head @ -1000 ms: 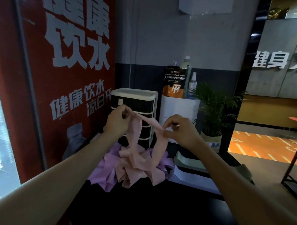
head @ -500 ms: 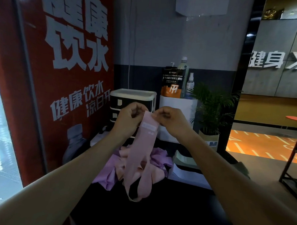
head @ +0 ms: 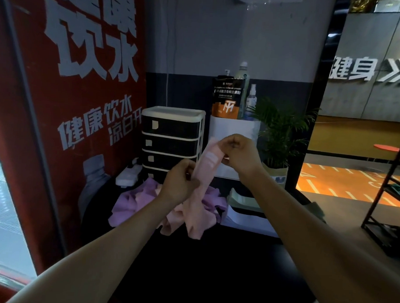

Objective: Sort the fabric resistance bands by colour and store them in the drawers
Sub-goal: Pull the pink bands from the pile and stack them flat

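**Pink band pulled straight, ready for folding**

On the far left of the counter (head: 212,278) lies the pile of bands (head: 132,201), purple ones to the left and pink ones toward the middle, just in front of the drawer unit (head: 172,138), whose drawers all look closed. The left hand (head: 179,187) has dropped from the top edge of the pink band (head: 202,185) to about halfway down it, and its fingers are curled, pinching the fabric there. A moment ago both hands held the top of the band side by side. The right hand (head: 238,153) has risen slightly and pinches the upper end near the white label, its fingers curled tight. The band now runs slanted between the two hands, and its lower end hangs onto the pile instead of dangling in a free loop.

This looks like smoothing or folding the band before storing it. No drawer is open yet, so sorting seems to be at an early stage.
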